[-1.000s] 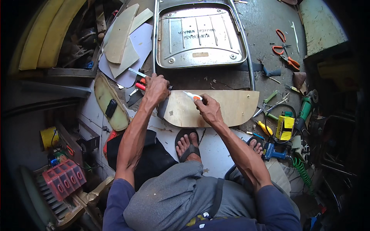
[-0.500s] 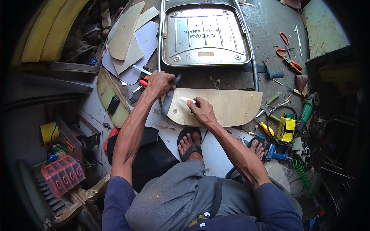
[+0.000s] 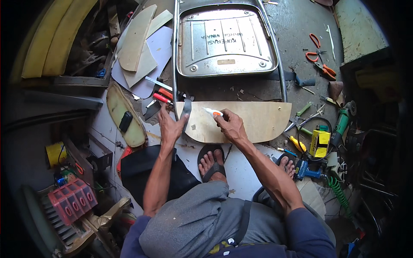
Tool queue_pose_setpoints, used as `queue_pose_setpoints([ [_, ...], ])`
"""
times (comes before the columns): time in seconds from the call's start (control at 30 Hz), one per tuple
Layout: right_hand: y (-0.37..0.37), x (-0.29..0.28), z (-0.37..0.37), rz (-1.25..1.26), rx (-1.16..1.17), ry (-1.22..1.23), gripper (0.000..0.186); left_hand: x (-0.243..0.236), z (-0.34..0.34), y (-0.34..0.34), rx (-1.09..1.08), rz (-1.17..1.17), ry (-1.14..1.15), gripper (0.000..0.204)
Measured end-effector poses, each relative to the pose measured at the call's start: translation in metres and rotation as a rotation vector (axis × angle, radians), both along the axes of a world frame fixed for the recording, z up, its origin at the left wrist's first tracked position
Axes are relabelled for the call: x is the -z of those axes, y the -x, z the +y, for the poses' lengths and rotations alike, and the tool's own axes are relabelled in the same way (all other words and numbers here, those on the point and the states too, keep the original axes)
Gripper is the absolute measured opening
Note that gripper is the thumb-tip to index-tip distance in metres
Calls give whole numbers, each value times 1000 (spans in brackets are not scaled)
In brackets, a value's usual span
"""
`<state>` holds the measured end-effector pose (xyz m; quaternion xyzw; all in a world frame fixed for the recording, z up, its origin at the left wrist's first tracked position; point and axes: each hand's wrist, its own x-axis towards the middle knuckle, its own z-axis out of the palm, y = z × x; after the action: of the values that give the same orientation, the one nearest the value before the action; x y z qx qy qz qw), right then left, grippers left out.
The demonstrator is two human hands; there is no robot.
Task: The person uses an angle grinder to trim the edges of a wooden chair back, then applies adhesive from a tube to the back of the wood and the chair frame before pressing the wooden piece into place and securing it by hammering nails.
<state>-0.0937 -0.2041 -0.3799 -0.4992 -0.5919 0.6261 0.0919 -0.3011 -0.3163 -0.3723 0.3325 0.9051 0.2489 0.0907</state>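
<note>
A plywood board (image 3: pixel 249 122) with a straight far edge and rounded near corners lies across the ends of the metal chair frame (image 3: pixel 282 81). My right hand (image 3: pixel 232 127) rests over the board, its fingers closed round a small white squeeze tube (image 3: pixel 211 112) with an orange band, whose tip points left. Across the board's left end runs a dark grey strip (image 3: pixel 187 109). Just left of it is my left hand (image 3: pixel 171 128), thumb and fingers apart, the thumb at the strip; whether they touch I cannot tell. Red-handled tools (image 3: pixel 162 98) lie just beyond those fingers.
The chair's metal panel (image 3: pixel 228 41) is at the far middle. Orange-handled pliers (image 3: pixel 325 72), a green angle grinder (image 3: pixel 343 124), a yellow box (image 3: pixel 319 144) and a blue air tool (image 3: pixel 307 171) lie at the right. Black sheet material (image 3: pixel 157 174) and a foam-like pad (image 3: pixel 135 133) are at the left.
My left hand has come off the strip's far end and moved nearer to me, its fingers spreading. The strip's far end now lies over the board. My right hand still holds the tube, slightly farther right.
</note>
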Motion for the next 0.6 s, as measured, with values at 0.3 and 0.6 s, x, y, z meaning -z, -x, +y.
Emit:
queue_pose_setpoints([
  [0.3, 19, -7, -8, 38, -47, 24, 44, 21, -16, -10, -197, -396, 110, 49],
  [0.6, 7, -8, 4, 48, 15, 23, 42, 19, -27, -14, -77, -508, 59, 53],
])
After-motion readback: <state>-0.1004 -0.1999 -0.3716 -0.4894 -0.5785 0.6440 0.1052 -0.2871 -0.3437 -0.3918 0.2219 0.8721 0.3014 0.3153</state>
